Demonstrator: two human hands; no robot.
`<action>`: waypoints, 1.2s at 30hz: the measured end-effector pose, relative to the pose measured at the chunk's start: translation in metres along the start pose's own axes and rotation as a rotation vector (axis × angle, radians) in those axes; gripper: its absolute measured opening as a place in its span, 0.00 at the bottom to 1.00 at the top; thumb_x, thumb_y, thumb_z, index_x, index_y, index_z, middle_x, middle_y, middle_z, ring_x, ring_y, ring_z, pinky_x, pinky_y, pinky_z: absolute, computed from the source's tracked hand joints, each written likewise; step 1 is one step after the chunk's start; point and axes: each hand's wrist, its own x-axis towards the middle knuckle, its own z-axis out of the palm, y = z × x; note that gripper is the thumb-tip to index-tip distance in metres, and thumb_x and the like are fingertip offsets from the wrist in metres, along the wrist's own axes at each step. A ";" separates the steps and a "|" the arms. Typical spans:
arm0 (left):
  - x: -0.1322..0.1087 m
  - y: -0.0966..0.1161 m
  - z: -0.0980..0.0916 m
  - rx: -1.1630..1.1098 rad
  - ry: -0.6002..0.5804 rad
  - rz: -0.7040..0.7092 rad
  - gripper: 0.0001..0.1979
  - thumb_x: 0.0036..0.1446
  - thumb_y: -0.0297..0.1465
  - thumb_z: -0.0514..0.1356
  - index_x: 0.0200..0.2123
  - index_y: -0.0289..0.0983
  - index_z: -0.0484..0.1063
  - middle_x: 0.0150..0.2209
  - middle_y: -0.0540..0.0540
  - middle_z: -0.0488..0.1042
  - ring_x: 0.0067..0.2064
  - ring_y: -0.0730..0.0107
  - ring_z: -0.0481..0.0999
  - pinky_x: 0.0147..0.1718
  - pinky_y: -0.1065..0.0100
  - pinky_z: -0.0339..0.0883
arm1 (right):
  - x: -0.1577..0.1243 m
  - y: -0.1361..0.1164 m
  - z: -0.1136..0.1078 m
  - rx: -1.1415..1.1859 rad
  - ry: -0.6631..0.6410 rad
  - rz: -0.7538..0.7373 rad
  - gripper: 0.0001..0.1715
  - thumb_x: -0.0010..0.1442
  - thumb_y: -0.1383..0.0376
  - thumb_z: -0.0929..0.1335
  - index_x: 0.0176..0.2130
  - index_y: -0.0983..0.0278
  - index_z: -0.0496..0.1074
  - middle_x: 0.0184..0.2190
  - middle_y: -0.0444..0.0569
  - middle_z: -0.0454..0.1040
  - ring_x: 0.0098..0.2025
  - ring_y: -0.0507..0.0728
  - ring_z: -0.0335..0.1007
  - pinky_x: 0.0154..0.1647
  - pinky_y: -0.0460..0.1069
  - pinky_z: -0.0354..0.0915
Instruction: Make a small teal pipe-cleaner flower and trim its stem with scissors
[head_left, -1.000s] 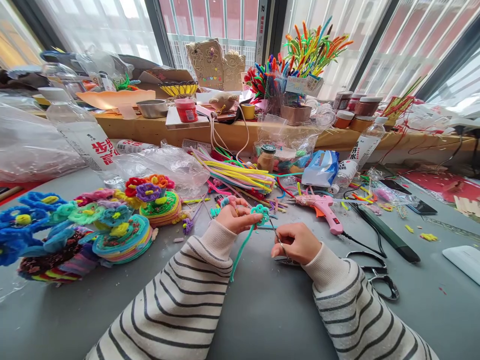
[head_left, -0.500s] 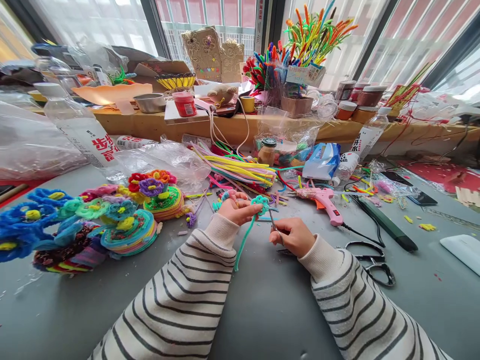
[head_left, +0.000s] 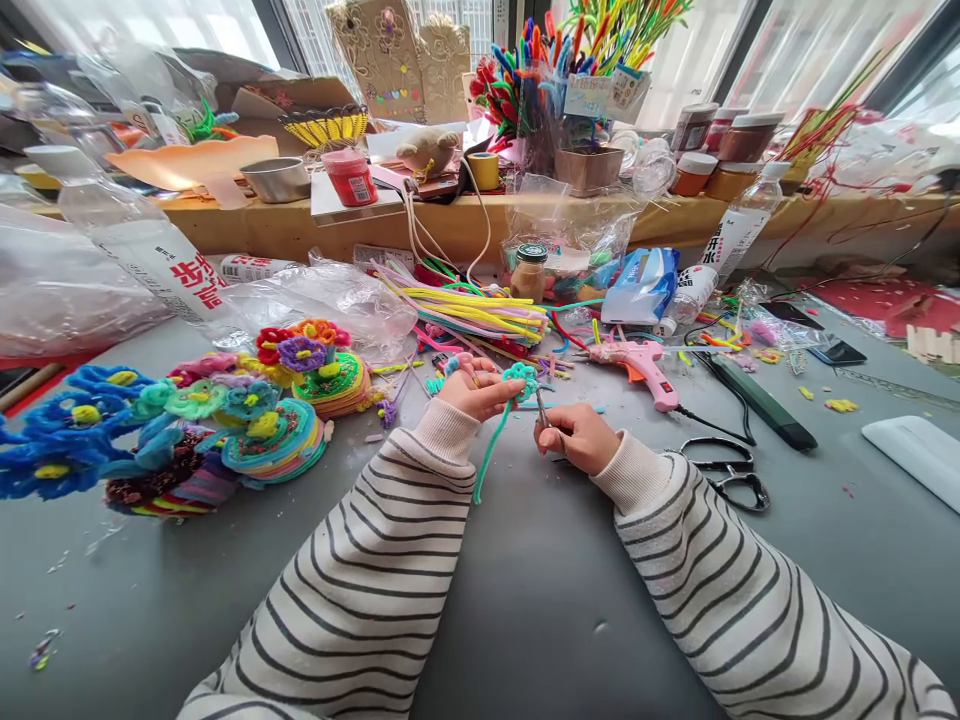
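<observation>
Between the fingertips of my left hand [head_left: 474, 388] is a turquoise pipe-cleaner flower [head_left: 523, 380]. One long turquoise end [head_left: 491, 455] hangs from it toward the table. My right hand [head_left: 579, 437] is closed around a small pair of metal scissors [head_left: 543, 408], whose blades point up beside the flower's right edge. Whether the blades touch the pipe cleaner I cannot tell. A turquoise coil [head_left: 435, 385] shows just left of my left fingers. Behind both hands lies a bundle of loose pipe cleaners [head_left: 472, 312] in yellow, pink and other colours.
Finished pipe-cleaner flowers [head_left: 82, 412] and round layered pieces [head_left: 277, 440] stand at left. A pink glue gun [head_left: 637, 368], black-handled scissors [head_left: 731, 470] and a dark green bar [head_left: 765, 405] lie at right. Bottles, jars and a shelf [head_left: 285, 228] line the back.
The camera view has tilted down a little, so the scene sits higher. My right hand with the scissors has shifted slightly left; my left hand still holds the flower.
</observation>
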 end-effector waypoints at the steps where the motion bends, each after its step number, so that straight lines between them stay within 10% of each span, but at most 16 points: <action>1: 0.000 0.000 0.000 0.010 -0.003 0.000 0.25 0.30 0.26 0.65 0.27 0.37 0.50 0.14 0.63 0.55 0.17 0.83 0.64 0.20 0.76 0.60 | 0.000 0.001 0.000 0.004 0.001 -0.003 0.39 0.43 0.36 0.52 0.15 0.67 0.63 0.12 0.43 0.55 0.16 0.47 0.49 0.18 0.43 0.48; 19: 0.000 -0.006 -0.001 -0.062 0.006 -0.005 0.25 0.29 0.25 0.65 0.27 0.37 0.50 0.13 0.63 0.55 0.17 0.83 0.63 0.20 0.76 0.61 | 0.000 -0.002 0.002 0.034 0.042 -0.027 0.38 0.44 0.38 0.54 0.15 0.68 0.65 0.12 0.44 0.59 0.16 0.48 0.52 0.19 0.43 0.50; 30: 0.005 0.005 -0.018 0.214 -0.005 0.091 0.21 0.31 0.30 0.65 0.23 0.37 0.52 0.11 0.62 0.52 0.13 0.87 0.54 0.15 0.77 0.43 | -0.001 0.001 -0.003 0.064 0.072 -0.024 0.26 0.49 0.56 0.63 0.10 0.66 0.51 0.10 0.43 0.59 0.20 0.50 0.66 0.17 0.41 0.50; 36: 0.005 0.002 -0.020 0.312 0.003 0.119 0.21 0.31 0.32 0.65 0.24 0.37 0.53 0.13 0.61 0.53 0.14 0.84 0.56 0.18 0.73 0.49 | -0.001 0.003 -0.016 -0.145 0.099 -0.048 0.29 0.45 0.45 0.61 0.13 0.66 0.56 0.11 0.40 0.53 0.16 0.46 0.50 0.17 0.43 0.46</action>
